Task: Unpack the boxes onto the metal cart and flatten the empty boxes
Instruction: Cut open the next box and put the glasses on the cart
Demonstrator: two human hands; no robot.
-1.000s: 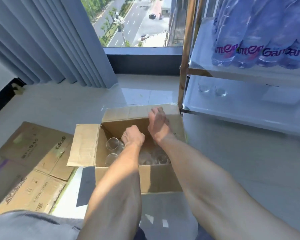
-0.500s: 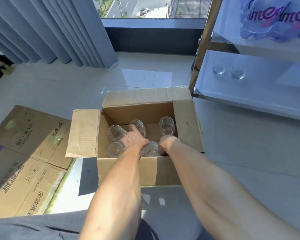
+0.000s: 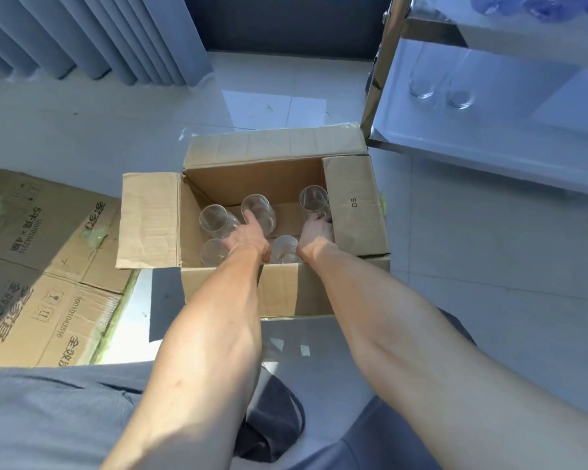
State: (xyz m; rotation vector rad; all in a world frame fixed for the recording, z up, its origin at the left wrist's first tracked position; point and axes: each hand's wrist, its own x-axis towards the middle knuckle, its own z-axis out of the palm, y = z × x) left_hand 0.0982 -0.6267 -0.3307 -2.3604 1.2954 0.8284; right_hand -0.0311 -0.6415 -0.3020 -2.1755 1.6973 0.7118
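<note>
An open cardboard box (image 3: pixel 352 201) stands on the floor in front of me and holds several clear glasses. My left hand (image 3: pixel 246 237) reaches into it, its index finger stretched out and touching the middle back glass (image 3: pixel 260 208). My right hand (image 3: pixel 316 232) is deeper in at the box's right side, fingers curled round the lower part of the right back glass (image 3: pixel 314 197). More glasses stand at the left (image 3: pixel 214 217) and at the front (image 3: pixel 284 247). The metal cart (image 3: pixel 455 144) is to the right, with two glasses (image 3: pixel 421 88) on its lower shelf.
Flattened cardboard boxes (image 3: pixel 48 266) lie on the floor to the left. Blue water bottles (image 3: pixel 523 5) sit on the cart's upper shelf. Grey curtains (image 3: pixel 99 39) hang at the back left. The cart's leg (image 3: pixel 375 79) stands just behind the box's right corner.
Both hands have gone down into the box. The right hand moved to the right back glass and the left hand stretched toward the middle glass. The view tilted downward.
</note>
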